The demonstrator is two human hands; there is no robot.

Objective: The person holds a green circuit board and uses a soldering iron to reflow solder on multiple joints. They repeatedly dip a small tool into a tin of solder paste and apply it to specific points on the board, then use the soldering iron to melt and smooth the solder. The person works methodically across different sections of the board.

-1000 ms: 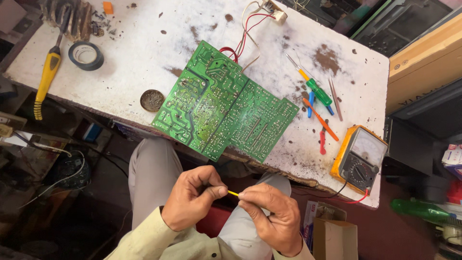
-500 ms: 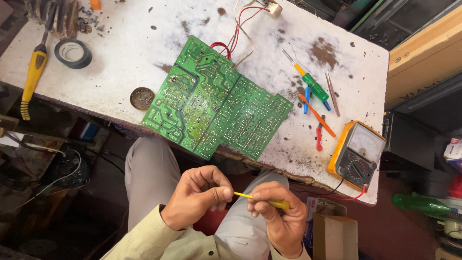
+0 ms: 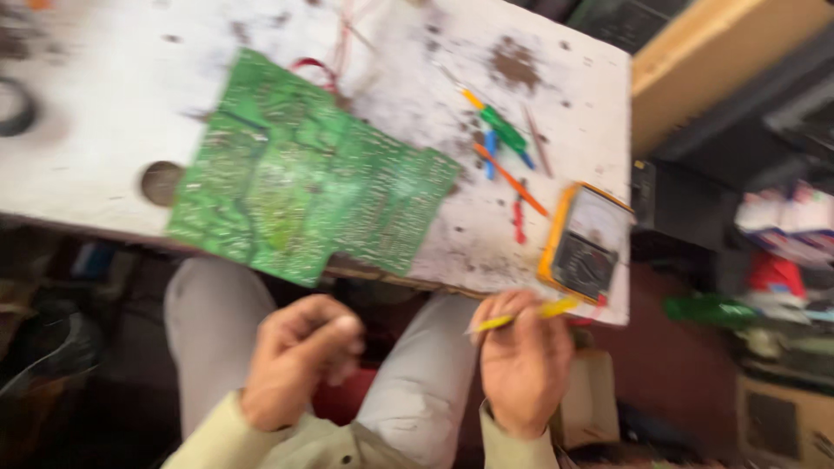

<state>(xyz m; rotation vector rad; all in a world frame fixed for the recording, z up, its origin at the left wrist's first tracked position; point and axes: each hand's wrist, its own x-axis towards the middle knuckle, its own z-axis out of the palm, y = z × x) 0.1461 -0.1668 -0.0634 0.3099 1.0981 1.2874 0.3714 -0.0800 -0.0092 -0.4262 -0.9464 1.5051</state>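
Observation:
My right hand (image 3: 521, 360) holds a thin yellow tool (image 3: 521, 316) near the table's front edge, just below a yellow multimeter (image 3: 584, 243). My left hand (image 3: 295, 360) hovers over my lap with its fingers curled and nothing visible in them. A large green circuit board (image 3: 304, 178) lies on the stained white table (image 3: 104, 122), overhanging the front edge. The view is motion-blurred.
Several small coloured screwdrivers (image 3: 504, 148) lie right of the board. Red wires (image 3: 317, 69) run from the board's far side. A round dark disc (image 3: 161, 181) sits left of it. Cardboard boxes (image 3: 782, 421) and a green bottle (image 3: 708, 308) clutter the floor at right.
My hands have parted: the right hand carried the yellow tool to the right toward the multimeter, and the left hand let go of it. The camera swung, so the table shifted and blurred.

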